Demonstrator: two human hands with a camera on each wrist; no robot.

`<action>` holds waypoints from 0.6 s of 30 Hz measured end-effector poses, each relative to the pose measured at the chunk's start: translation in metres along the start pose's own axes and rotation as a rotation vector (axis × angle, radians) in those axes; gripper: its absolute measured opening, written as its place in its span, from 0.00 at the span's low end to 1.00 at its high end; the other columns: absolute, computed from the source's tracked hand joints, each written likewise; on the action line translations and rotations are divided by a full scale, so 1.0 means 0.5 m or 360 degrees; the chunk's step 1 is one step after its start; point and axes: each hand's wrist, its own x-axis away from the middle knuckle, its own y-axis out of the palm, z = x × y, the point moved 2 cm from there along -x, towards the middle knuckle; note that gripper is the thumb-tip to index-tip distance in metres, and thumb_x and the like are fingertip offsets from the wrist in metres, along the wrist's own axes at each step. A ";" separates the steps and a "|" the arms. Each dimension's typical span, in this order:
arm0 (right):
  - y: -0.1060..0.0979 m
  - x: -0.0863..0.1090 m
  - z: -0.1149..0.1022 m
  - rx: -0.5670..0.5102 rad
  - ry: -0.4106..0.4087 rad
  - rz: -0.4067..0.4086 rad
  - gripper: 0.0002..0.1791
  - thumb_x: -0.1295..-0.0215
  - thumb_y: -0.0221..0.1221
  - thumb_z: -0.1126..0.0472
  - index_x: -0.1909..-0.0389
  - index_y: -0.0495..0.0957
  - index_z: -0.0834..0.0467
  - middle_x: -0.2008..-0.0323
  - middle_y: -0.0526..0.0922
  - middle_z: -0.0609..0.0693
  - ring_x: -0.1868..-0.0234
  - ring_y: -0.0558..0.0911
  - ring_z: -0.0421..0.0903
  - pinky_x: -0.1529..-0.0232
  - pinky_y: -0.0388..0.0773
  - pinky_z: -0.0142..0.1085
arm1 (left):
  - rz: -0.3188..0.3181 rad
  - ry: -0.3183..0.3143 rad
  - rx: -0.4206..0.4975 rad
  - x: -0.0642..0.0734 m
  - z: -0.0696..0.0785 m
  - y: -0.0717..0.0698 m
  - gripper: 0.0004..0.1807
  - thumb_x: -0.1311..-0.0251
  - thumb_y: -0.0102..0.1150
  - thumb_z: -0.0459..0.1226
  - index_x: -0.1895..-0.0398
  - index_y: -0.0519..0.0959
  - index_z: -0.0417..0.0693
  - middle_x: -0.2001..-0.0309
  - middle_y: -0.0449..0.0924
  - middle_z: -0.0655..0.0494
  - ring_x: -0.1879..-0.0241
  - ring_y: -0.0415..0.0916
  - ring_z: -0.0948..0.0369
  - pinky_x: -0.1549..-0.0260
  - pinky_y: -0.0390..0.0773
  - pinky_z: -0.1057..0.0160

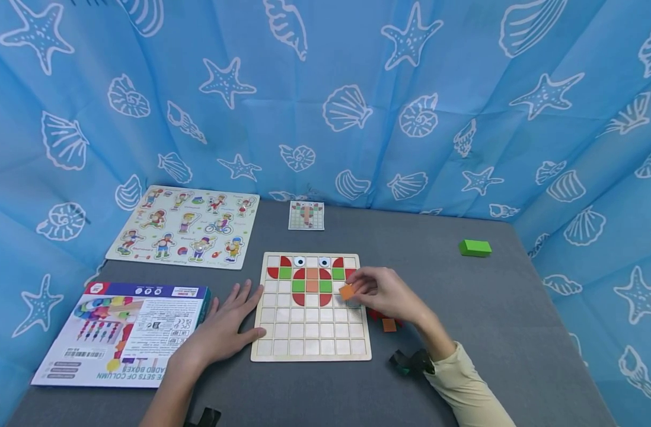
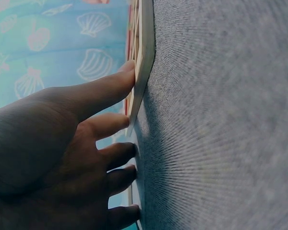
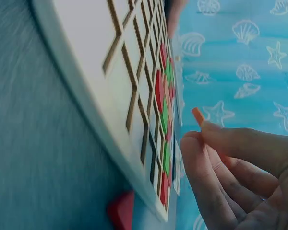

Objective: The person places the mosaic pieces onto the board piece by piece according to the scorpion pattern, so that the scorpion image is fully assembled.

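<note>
A wooden grid board (image 1: 310, 347) lies flat in front of me, its upper cells filled with red, green and orange tiles and two eye tiles. Between thumb and fingertips my right hand (image 1: 388, 293) pinches an orange square tile (image 1: 347, 292), held over the board's right side. The right wrist view shows that tile (image 3: 198, 116) edge-on, raised above the grid. My left hand (image 1: 221, 326) lies with fingers spread at the board's left edge; its thumb (image 2: 105, 91) touches the rim. Beside the board, partly under my right hand, are another orange square tile (image 1: 389, 325) and red pieces (image 1: 376, 315).
A small pattern card (image 1: 306, 215) lies behind the board. To the left are a sports picture puzzle (image 1: 184, 228) and a printed box (image 1: 112, 335), the latter close to my left hand. A green block (image 1: 475, 248) sits at the far right, before the blue curtain (image 1: 325, 118).
</note>
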 end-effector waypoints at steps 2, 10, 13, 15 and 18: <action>0.011 -0.009 -0.005 -0.0012 -0.0006 -0.0006 0.13 0.31 0.70 0.68 0.47 0.86 0.65 0.58 0.91 0.56 0.59 0.88 0.40 0.55 0.88 0.34 | -0.0001 0.0001 0.0002 0.000 0.000 0.000 0.49 0.28 0.70 0.50 0.12 0.57 0.50 0.12 0.47 0.36 0.12 0.40 0.33 0.22 0.39 0.18; 0.059 -0.045 -0.042 0.0010 -0.0069 -0.0089 0.12 0.33 0.74 0.63 0.52 0.87 0.63 0.64 0.89 0.51 0.65 0.85 0.34 0.60 0.84 0.29 | -0.0006 0.0008 0.0014 0.000 -0.001 0.000 0.49 0.28 0.70 0.51 0.12 0.57 0.50 0.11 0.47 0.36 0.12 0.40 0.33 0.22 0.39 0.17; 0.076 -0.058 -0.054 0.0075 -0.0114 -0.0098 0.12 0.34 0.76 0.63 0.54 0.88 0.64 0.67 0.89 0.50 0.67 0.83 0.33 0.62 0.83 0.28 | -0.0009 0.0005 0.0013 -0.001 -0.001 0.000 0.49 0.28 0.69 0.51 0.11 0.56 0.50 0.11 0.46 0.37 0.12 0.39 0.33 0.22 0.38 0.17; 0.085 -0.065 -0.061 0.0140 -0.0127 -0.0091 0.12 0.36 0.77 0.63 0.55 0.88 0.64 0.69 0.88 0.48 0.69 0.82 0.32 0.63 0.82 0.27 | -0.0010 0.0002 0.0012 -0.001 -0.001 0.000 0.49 0.28 0.69 0.51 0.11 0.56 0.51 0.11 0.46 0.37 0.12 0.39 0.33 0.22 0.38 0.17; 0.096 -0.073 -0.072 0.0231 -0.0113 -0.0078 0.12 0.37 0.77 0.64 0.57 0.88 0.64 0.71 0.88 0.47 0.70 0.81 0.32 0.64 0.81 0.28 | -0.0009 -0.0003 0.0012 -0.001 -0.001 0.000 0.49 0.28 0.70 0.51 0.11 0.56 0.51 0.11 0.46 0.37 0.12 0.39 0.34 0.22 0.38 0.18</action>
